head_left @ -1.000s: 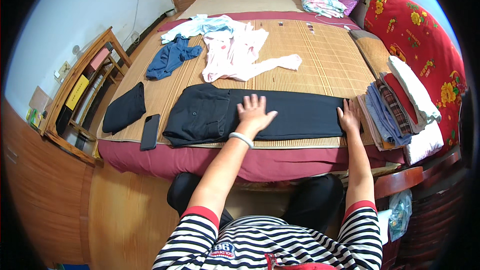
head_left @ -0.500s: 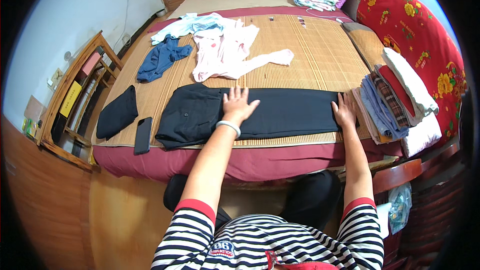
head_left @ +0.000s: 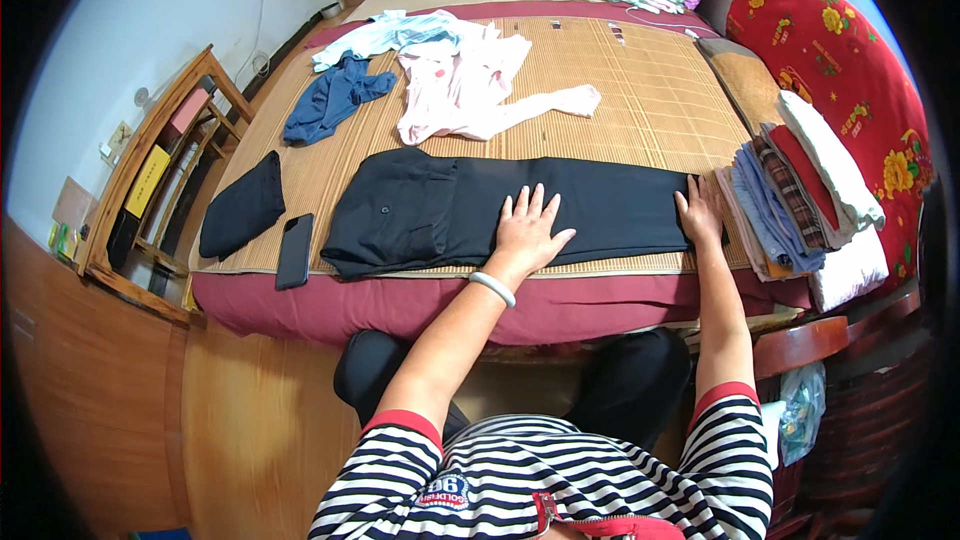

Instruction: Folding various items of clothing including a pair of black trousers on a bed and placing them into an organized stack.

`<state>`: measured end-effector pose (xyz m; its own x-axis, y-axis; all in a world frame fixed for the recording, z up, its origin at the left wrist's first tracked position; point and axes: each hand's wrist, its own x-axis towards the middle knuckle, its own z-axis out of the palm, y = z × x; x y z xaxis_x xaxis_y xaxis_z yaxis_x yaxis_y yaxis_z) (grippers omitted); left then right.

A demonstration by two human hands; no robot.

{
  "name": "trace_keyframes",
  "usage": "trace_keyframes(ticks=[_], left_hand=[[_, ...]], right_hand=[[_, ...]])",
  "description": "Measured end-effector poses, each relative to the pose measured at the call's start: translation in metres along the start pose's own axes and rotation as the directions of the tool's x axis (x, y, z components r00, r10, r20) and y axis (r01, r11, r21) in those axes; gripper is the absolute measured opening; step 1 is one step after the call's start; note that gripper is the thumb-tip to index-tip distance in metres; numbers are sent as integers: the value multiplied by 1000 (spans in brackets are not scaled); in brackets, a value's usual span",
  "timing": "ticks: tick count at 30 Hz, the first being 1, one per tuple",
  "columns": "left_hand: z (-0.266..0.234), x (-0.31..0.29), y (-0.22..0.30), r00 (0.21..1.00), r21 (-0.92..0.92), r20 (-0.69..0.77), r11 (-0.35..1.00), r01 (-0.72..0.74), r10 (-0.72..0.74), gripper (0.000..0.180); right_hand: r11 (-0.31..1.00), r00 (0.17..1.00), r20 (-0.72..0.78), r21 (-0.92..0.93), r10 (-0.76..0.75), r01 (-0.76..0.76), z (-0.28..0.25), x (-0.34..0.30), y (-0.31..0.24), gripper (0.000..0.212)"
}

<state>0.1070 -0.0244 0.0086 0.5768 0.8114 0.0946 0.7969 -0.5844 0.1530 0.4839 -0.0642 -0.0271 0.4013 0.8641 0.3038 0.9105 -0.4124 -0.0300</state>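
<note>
Black trousers [head_left: 610,202] lie lengthwise across the near part of the bed, waist at the left, leg ends at the right. My left hand [head_left: 528,228] rests flat on the middle of them, fingers spread, a pale bangle on its wrist. At the leg ends my right hand [head_left: 701,214] lies with fingers stretched out on the cloth. Just right of it stands a stack of folded clothes [head_left: 775,202]. Left of the waist are a dark phone [head_left: 293,252] and a folded black garment [head_left: 242,208].
A woven mat [head_left: 650,90] covers the bed. Beyond the trousers lie a pink garment [head_left: 450,90], a blue garment [head_left: 335,102] and a pale blue garment [head_left: 385,37]. A red flowered panel [head_left: 830,60] rises at the right; a wooden shelf [head_left: 150,180] stands at the left.
My left hand has slid right along the trousers, from near the waist toward the middle. My right hand stays at the leg ends. The whole view has shifted slightly.
</note>
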Motion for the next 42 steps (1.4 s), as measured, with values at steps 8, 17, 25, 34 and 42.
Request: trace_keyframes(ticks=[8, 17, 25, 34, 42], left_hand=[[-13, -28, -53, 995, 30, -37, 995, 97, -96, 75], [-18, -42, -11, 982, 39, 40, 983, 182, -183, 82], [-7, -52, 71, 949, -109, 98, 951, -290, 301, 80], [-21, -35, 57, 942, -237, 122, 931, -278, 312, 78], [-19, 16, 1, 987, -5, 159, 1000, 27, -25, 82]], right_hand=[[1000, 999, -43, 12, -13, 13, 3, -1, 3, 63], [1000, 999, -38, 5, -2, 2, 3, 0, 3, 63], [1000, 1000, -17, -27, -11, 10, 6, 3, 3, 64], [1000, 1000, 4, -10, 2, -2, 1, 1, 3, 64], [1000, 1000, 19, 16, 24, -25, -5, -2, -3, 65]])
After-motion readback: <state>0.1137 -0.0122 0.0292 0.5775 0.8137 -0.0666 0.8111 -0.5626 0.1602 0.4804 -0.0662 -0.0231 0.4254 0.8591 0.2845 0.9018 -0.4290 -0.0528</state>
